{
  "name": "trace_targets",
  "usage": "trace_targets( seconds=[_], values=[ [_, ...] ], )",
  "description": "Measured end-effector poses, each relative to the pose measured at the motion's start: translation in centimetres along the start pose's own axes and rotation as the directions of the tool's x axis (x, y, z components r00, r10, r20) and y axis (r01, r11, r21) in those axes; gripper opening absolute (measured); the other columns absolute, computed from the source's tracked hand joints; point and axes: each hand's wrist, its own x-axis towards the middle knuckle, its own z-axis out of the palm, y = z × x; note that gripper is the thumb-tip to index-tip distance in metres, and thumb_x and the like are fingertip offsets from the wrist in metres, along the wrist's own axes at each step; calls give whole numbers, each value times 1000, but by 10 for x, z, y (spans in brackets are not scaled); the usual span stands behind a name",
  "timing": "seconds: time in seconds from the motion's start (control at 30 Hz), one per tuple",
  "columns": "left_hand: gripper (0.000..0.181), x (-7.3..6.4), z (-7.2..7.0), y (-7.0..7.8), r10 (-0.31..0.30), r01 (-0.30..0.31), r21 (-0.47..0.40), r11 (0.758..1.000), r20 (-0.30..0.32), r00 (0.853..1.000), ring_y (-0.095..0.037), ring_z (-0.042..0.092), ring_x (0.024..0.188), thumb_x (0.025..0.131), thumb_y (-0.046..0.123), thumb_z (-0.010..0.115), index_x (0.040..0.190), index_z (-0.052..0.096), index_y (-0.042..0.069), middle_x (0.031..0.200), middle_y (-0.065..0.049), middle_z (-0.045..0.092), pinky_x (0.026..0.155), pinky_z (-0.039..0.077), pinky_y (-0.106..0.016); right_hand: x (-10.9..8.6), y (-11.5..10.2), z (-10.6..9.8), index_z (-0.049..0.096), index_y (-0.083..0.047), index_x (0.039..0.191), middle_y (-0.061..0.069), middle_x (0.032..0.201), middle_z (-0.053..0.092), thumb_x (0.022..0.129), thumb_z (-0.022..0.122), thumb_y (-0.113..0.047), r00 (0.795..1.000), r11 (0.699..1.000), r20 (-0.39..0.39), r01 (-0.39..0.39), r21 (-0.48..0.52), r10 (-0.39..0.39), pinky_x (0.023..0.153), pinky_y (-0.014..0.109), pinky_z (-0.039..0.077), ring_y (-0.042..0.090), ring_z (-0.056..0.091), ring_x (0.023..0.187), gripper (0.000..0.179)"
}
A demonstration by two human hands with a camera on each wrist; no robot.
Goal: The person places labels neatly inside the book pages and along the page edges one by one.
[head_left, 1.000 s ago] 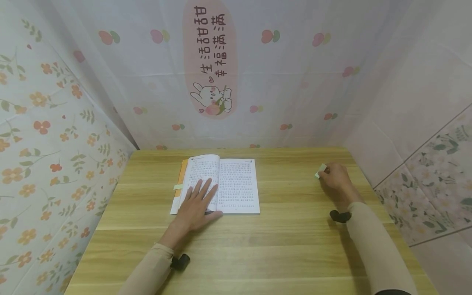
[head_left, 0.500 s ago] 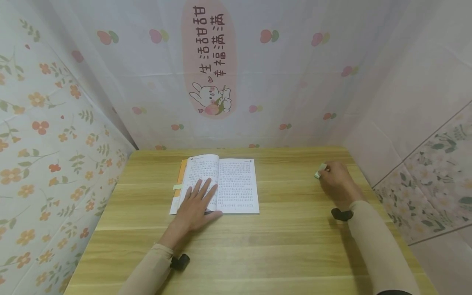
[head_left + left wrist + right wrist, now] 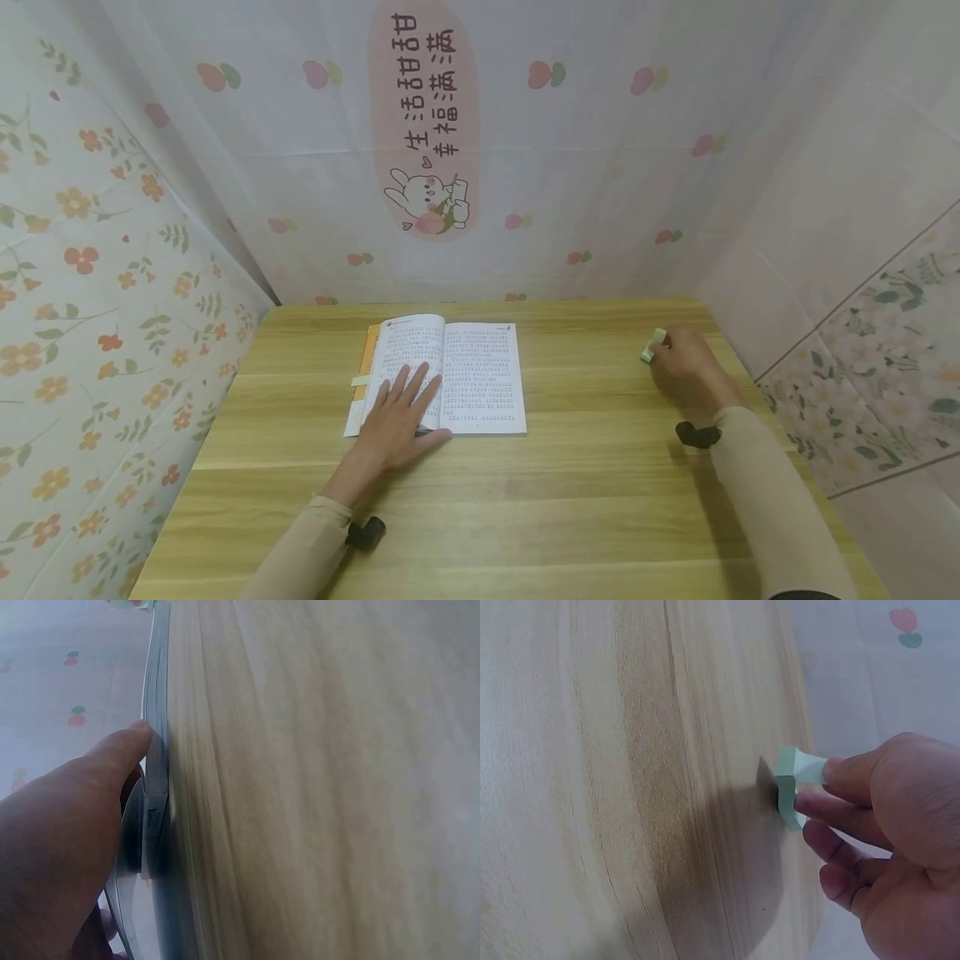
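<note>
The left hand (image 3: pixel 393 427) lies spread on one open book (image 3: pixel 483 379). The right hand (image 3: pixel 688 357) pinches one green notepad (image 3: pixel 785 796)

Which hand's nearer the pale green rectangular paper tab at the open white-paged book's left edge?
Left. The left hand rests on the book's left page, just right of the tab; the right hand is across the wood-grain table, pinching a pale green paper pad.

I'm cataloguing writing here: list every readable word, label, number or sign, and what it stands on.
"生活甜甜": on the pink oval, printed sideways.
"幸福满满": on the same oval.
Open book: page print too small to read.
Its edge marking, left wrist view: too blurred.
Green pad: no legible text.
</note>
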Motion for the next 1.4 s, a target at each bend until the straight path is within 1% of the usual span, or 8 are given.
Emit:
trace_targets(
  seconds=[0.17, 0.33, 0.6, 0.83, 1.03, 1.2, 1.33, 1.4],
  values=[
    [97, 1, 1, -1, 7, -7, 3, 1000, -8, 1000, -45, 6, 179, 108, 67, 63, 182, 25, 20, 193, -11, 10, 142, 14, -74, 1, -2, -2, 67, 17, 114, 39, 111, 74, 115, 55, -15, 1000, 999, -7, 27, -32, -28, 85, 63, 62, 50, 74, 99, 34],
    [97, 1, 2, -1, 10, -10, 10, 1000, -12, 1000, -45, 6, 179, 107, 67, 63, 182, 24, 21, 193, -10, 10, 142, 14, -73, -1, -4, -2, 65, 16, 117, 38, 113, 74, 116, 53, -17, 1000, 1000, 8, 14, -18, -14, 86, 62, 62, 48, 73, 100, 35],
    [99, 1, 2, -2, 2, -2, 11, 1000, 0, 1000, -44, 4, 180, 107, 69, 64, 183, 22, 21, 193, -9, 8, 143, 12, -73, 0, -2, -2, 64, 17, 120, 42, 118, 72, 115, 53, -17, 1000, 1000, 12, 13, -12, -13, 93, 68, 61, 57, 72, 109, 37],
    [98, 1, 2, -2, 5, -5, 8, 1000, -3, 1000, -45, 6, 179, 107, 68, 64, 182, 24, 20, 193, -10, 9, 142, 13, -73, 0, 1, 1, 67, 14, 119, 33, 112, 75, 115, 56, -23, 1000, 999, -4, -18, 35, 18, 81, 52, 63, 42, 72, 97, 39],
    [98, 1, 2, -2, 16, -16, 13, 1000, -8, 1000, -45, 8, 179, 107, 67, 65, 182, 25, 20, 193, -11, 11, 142, 14, -73, -4, 1, 8, 70, 8, 120, 31, 117, 77, 117, 58, -28, 997, 994, -66, -29, 110, 37, 91, 57, 63, 47, 73, 110, 39],
    [97, 2, 2, -2, 15, -15, 14, 1000, -7, 1000, -45, 7, 179, 107, 67, 65, 182, 25, 20, 193, -11, 10, 142, 15, -73, -9, -7, 10, 72, 3, 121, 28, 117, 78, 118, 59, -35, 993, 974, -82, -68, 215, 88, 82, 39, 61, 38, 73, 102, 40],
    [97, 2, 1, -2, 14, -14, 10, 1000, -9, 1000, -46, 8, 179, 107, 66, 65, 182, 26, 19, 193, -12, 11, 142, 15, -74, -9, -16, 11, 74, 4, 117, 28, 115, 78, 116, 64, -34, 990, 968, -117, -47, 245, 77, 79, 31, 58, 37, 72, 101, 40],
    [97, 2, 1, -1, 13, -13, 9, 1000, -8, 1000, -46, 8, 179, 107, 66, 65, 182, 26, 19, 193, -12, 11, 142, 16, -74, -7, -21, 13, 74, 4, 115, 28, 115, 78, 115, 66, -32, 989, 976, -142, -15, 217, 46, 80, 31, 56, 38, 71, 103, 37]
  ],
)
